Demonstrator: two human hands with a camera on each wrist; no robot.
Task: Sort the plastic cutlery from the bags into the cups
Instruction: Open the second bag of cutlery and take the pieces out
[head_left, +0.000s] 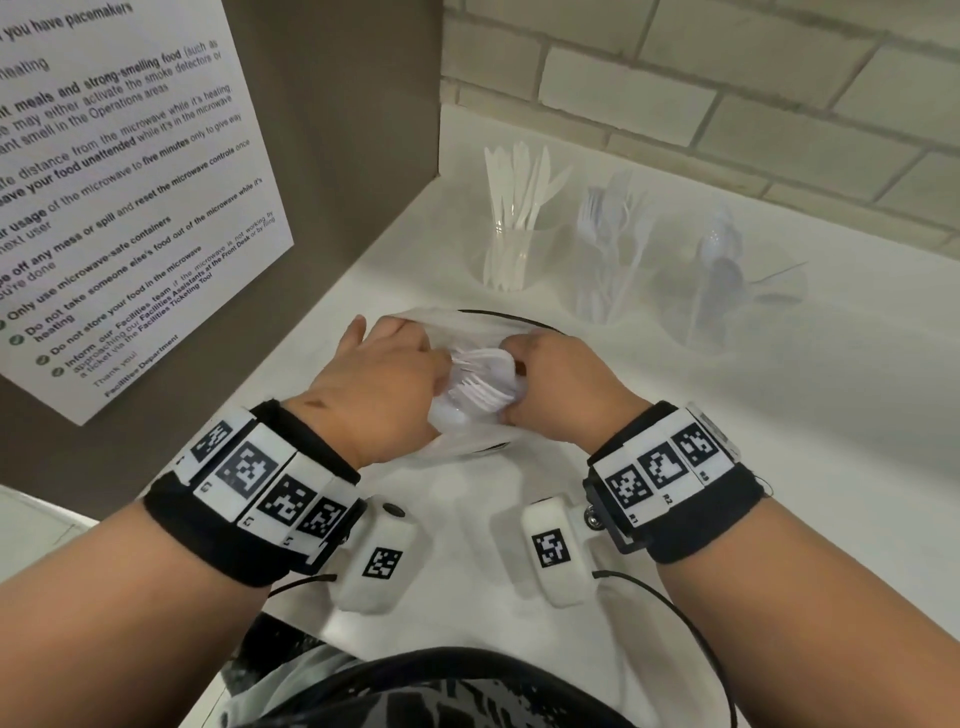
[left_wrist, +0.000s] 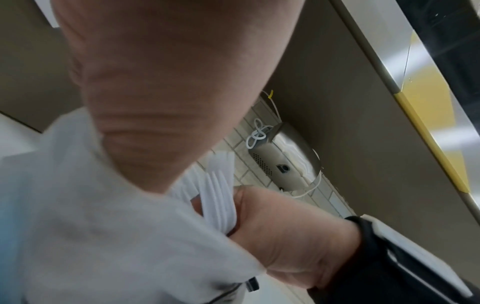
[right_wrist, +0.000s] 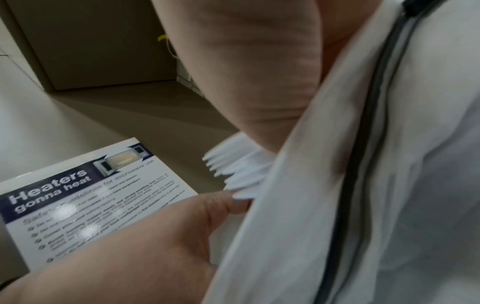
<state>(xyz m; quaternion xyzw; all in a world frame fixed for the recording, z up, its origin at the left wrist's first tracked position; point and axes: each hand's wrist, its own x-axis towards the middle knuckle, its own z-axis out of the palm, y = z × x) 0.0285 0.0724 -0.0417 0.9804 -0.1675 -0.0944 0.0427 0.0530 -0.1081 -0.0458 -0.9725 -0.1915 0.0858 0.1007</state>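
A translucent zip bag hangs over the white counter between my two hands. My left hand grips its left side and my right hand grips its right side. A bundle of white plastic forks sticks out of the bag's mouth, tines up. In the right wrist view a left-hand digit touches the forks beside the bag. The left wrist view shows the forks between the bag and my right hand. Behind stand three clear cups: knives, forks, spoons.
A brown panel with a laminated microwave notice walls off the left side. Pale brick tiles run behind the cups. The white counter stretches to the right. A metal wall unit with a white cable shows in the left wrist view.
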